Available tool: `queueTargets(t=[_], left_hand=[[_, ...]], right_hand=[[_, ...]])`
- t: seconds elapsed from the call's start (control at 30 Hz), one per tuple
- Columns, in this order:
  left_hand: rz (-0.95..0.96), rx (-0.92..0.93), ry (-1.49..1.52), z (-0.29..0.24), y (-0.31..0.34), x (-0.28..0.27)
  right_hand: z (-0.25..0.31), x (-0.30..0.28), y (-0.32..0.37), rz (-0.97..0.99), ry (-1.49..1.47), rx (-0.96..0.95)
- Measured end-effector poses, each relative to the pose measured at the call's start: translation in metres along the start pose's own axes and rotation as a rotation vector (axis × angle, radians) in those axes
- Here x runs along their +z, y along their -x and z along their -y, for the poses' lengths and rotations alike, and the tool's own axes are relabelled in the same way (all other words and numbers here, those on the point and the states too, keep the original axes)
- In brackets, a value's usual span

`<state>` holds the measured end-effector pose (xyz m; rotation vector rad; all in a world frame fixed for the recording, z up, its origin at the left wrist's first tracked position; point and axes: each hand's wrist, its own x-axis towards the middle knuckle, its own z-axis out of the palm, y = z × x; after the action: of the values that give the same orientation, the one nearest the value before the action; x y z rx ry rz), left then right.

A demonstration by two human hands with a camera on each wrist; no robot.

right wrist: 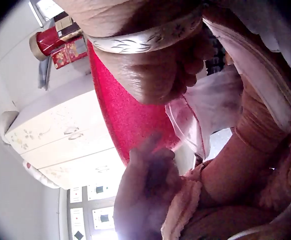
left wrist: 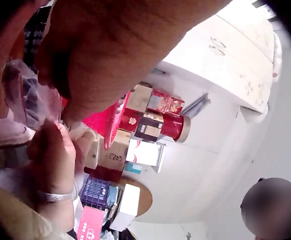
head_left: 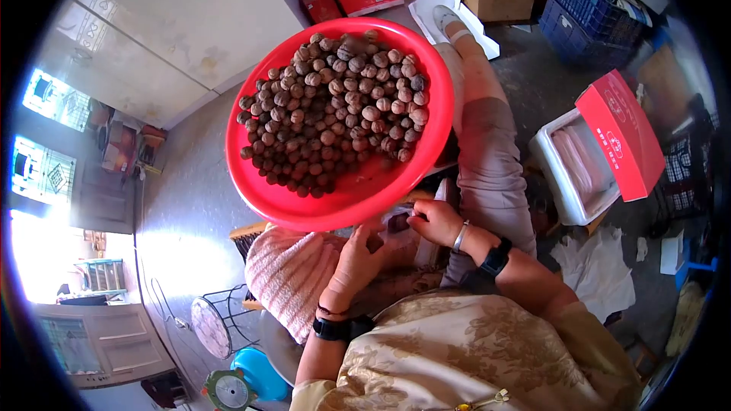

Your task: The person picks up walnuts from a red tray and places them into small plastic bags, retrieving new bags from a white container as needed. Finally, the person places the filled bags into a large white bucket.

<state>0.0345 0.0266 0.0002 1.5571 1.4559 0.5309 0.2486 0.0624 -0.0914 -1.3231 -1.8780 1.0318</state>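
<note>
My right hand (head_left: 437, 222) pinches the edge of a clear plastic bag (right wrist: 213, 97) that hangs over my lap. The bag (left wrist: 31, 100) is crumpled and has a thin reddish edge. Beside it, my left hand (head_left: 358, 260) is held with fingers loosely bent, near the front rim of a large red basin (head_left: 311, 215). A dark hollow shows between that thumb and the fingers. In the right wrist view the left hand (right wrist: 143, 187) looks blurred and apart from the bag. Many walnuts (head_left: 335, 106) lie heaped in the basin.
A pink striped towel (head_left: 285, 266) covers one leg. To the right stands a white foam box (head_left: 560, 175) with a red lid (head_left: 620, 133). Blue crates (head_left: 582, 27) and cardboard boxes (head_left: 499, 0) are stacked behind. A dial scale (head_left: 230, 390) and a blue bowl (head_left: 260, 373) sit front left.
</note>
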Motion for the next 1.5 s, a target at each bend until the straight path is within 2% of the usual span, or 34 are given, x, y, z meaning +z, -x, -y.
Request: queueTargets(t=[0.1,0.17,0.3,0.37,0.53,0.67,0.8,0.87,0.93,1.03,1.1,1.13,1.23,1.3,1.33,1.4,1.43,1.47,1.5], left_hand=[[0.032,-0.031,0.074,-0.003,0.003,-0.002],[0.027,0.041,0.221,-0.001,0.005,-0.003],[0.026,0.039,0.189,0.004,0.003,-0.006],[0.035,-0.074,0.339,0.008,0.001,-0.005],[0.033,-0.088,0.282,-0.005,0.001,-0.006],[-0.002,-0.041,0.181,-0.009,-0.001,-0.007],[0.041,-0.087,0.248,-0.001,-0.005,-0.001],[0.019,0.118,0.126,0.012,-0.01,0.006],[-0.003,0.122,0.108,0.005,-0.005,0.004],[-0.008,0.113,-0.021,-0.003,-0.002,-0.004],[0.1,0.004,-0.036,-0.017,0.003,-0.013],[0.099,0.006,-0.038,-0.018,0.003,-0.017],[0.181,-0.008,0.008,-0.034,0.006,-0.031],[0.194,-0.109,0.267,-0.066,0.005,-0.045],[0.195,-0.108,0.266,-0.065,0.0,-0.048],[0.063,-0.07,0.331,-0.064,-0.01,-0.056],[0.071,-0.22,0.33,-0.068,-0.018,-0.065],[0.072,-0.22,0.327,-0.068,-0.026,-0.069],[0.07,-0.106,0.215,-0.068,-0.035,-0.073]], right_hand=[[0.002,-0.001,0.0,-0.002,0.017,0.006],[0.003,-0.001,-0.001,-0.002,0.027,-0.001],[0.005,-0.001,0.0,0.005,-0.001,0.035],[0.003,0.0,0.0,0.005,0.008,0.044],[0.005,-0.002,0.0,-0.016,0.015,-0.007],[0.01,-0.006,-0.001,0.016,-0.015,0.044],[0.005,-0.001,0.0,-0.054,-0.019,-0.027],[0.006,-0.002,0.0,-0.005,-0.028,0.065],[0.005,-0.001,0.001,-0.01,-0.026,0.043],[0.004,-0.003,0.0,-0.001,-0.013,0.023],[0.003,-0.002,-0.001,0.012,0.002,0.022],[0.002,0.0,-0.001,-0.004,-0.018,0.017],[0.001,0.004,0.0,-0.052,-0.036,-0.011],[0.001,0.004,0.0,-0.084,-0.033,-0.032],[0.002,0.004,0.0,-0.077,-0.038,-0.016],[0.005,0.002,0.0,-0.072,-0.044,0.001],[0.007,0.0,0.0,-0.062,-0.05,0.017],[0.009,-0.001,-0.001,-0.053,-0.055,0.033],[0.009,-0.001,-0.001,-0.055,-0.057,0.032]])
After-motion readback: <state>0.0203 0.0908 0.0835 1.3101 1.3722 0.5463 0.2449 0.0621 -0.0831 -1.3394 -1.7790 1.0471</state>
